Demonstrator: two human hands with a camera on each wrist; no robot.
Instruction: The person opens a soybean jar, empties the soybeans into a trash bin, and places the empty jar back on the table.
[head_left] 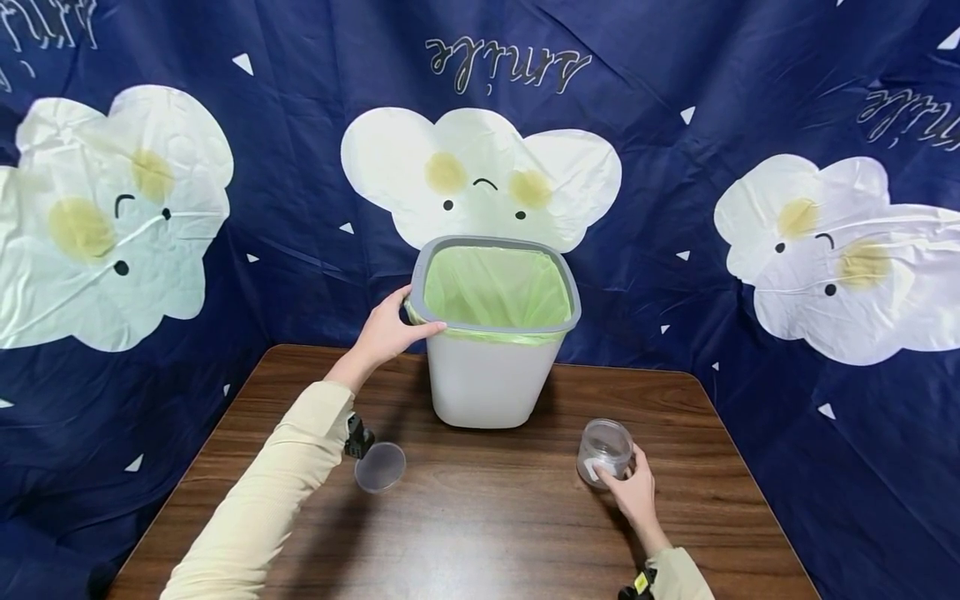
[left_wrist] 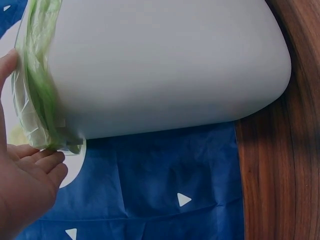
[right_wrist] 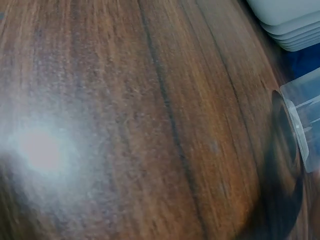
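My left hand (head_left: 389, 328) grips the left side of the rim of a light grey trash bin (head_left: 487, 379), thumb at the front and fingers around the corner. The bin stands upright near the back of the table and is lined with a green plastic bag (head_left: 495, 287). In the left wrist view, the fingers lie under the folded edge of the bag liner (left_wrist: 40, 75). At the right, my right hand (head_left: 636, 492) holds a clear plastic jar (head_left: 606, 446) from its right side. The jar's top faces up with no lid on it; its side peeks into the right wrist view.
A clear round lid (head_left: 380, 467) lies on the brown wooden table (head_left: 465, 533), close to my left wrist. Behind the table hangs a dark blue curtain (head_left: 300, 292) printed with white clouds.
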